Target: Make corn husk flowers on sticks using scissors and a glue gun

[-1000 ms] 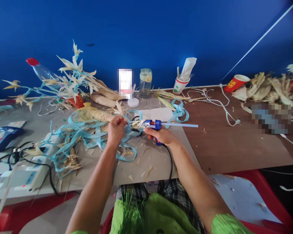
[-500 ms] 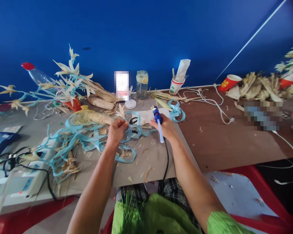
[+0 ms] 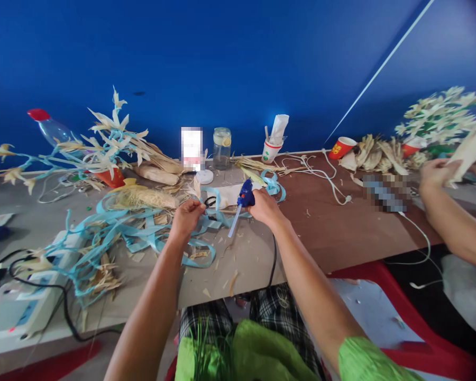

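My right hand [image 3: 264, 208] is closed around a blue hot glue gun [image 3: 245, 194], tipped so its pale glue stick [image 3: 234, 223] points down toward me; its black cord [image 3: 273, 259] runs off the table edge. My left hand [image 3: 186, 217] pinches a small dried husk piece wrapped in light blue ribbon [image 3: 200, 203], just left of the gun. Loose blue ribbon [image 3: 115, 227] spreads over the grey tabletop [image 3: 246, 254] to the left of both hands.
A husk-flower branch [image 3: 103, 140] and a red-capped bottle [image 3: 49, 127] stand at back left. A glass jar [image 3: 221, 147], paper cups [image 3: 270, 150] and white cords [image 3: 325, 174] line the back. A power strip [image 3: 24, 307] lies front left. Another person's hands [image 3: 436, 172] hold husk at the right.
My right hand swung the glue gun away from the husk piece, turning it from level to stick-down. The view turned right, bringing another person's arms into sight.
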The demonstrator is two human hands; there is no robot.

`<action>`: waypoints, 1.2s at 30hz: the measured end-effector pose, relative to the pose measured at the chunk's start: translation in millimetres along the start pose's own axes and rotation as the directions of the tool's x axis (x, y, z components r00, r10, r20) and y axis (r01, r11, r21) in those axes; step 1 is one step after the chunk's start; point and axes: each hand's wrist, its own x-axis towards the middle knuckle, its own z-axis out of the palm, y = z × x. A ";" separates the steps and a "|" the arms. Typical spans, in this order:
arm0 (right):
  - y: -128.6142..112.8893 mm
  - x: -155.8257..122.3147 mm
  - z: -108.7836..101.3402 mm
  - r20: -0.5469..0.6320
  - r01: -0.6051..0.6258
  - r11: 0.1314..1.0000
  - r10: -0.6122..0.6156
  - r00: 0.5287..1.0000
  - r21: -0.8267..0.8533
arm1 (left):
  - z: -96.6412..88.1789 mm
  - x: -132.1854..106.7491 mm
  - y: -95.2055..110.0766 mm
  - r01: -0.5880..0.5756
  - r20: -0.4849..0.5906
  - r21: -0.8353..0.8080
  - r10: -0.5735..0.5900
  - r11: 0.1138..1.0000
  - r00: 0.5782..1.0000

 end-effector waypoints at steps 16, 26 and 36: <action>-43.3 -3.6 5.4 -0.038 0.273 0.651 -0.351 0.936 0.708 | 3.8 -8.1 8.6 0.008 0.115 0.060 -0.015 0.998 0.993; -50.9 -1.7 27.1 0.170 0.103 0.559 -0.415 0.894 0.823 | 6.0 -7.2 6.1 0.014 0.162 0.066 -0.024 0.998 0.986; -53.6 -8.9 17.6 0.237 0.049 0.655 -0.340 0.910 0.754 | 8.4 -9.1 8.7 0.016 0.166 0.109 -0.034 0.994 0.986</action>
